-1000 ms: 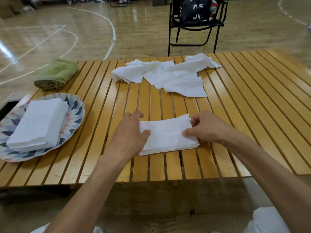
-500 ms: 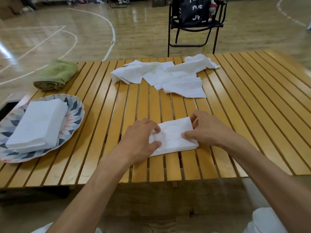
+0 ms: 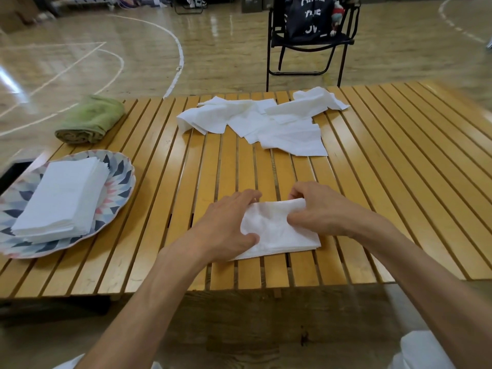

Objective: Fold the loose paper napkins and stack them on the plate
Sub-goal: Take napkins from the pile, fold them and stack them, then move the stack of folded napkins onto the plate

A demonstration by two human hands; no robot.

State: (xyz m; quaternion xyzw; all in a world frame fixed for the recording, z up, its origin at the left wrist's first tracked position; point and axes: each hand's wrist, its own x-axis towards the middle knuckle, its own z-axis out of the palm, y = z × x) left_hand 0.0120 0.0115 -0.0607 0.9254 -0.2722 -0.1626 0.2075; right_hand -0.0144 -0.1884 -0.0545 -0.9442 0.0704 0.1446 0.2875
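A white paper napkin [image 3: 277, 233] lies folded near the front edge of the slatted wooden table [image 3: 386, 182]. My left hand [image 3: 226, 225] presses its left part flat, thumb on the paper. My right hand [image 3: 316, 209] pinches the napkin's far right edge, which is lifted and curled over. A pile of loose unfolded napkins [image 3: 266, 121] lies at the far middle of the table. At the left, a patterned plate [image 3: 119, 187] carries a neat stack of folded napkins [image 3: 64, 198].
A rolled green towel [image 3: 90, 119] lies at the table's far left corner. Behind the table stands a black folding chair [image 3: 308, 43] with a dark bag on it, on a wooden gym floor. A dark object [image 3: 13, 169] shows at the left edge.
My left hand has slid right over the napkin, narrowing it with another fold. My right hand has lifted the far right edge and curls it over.
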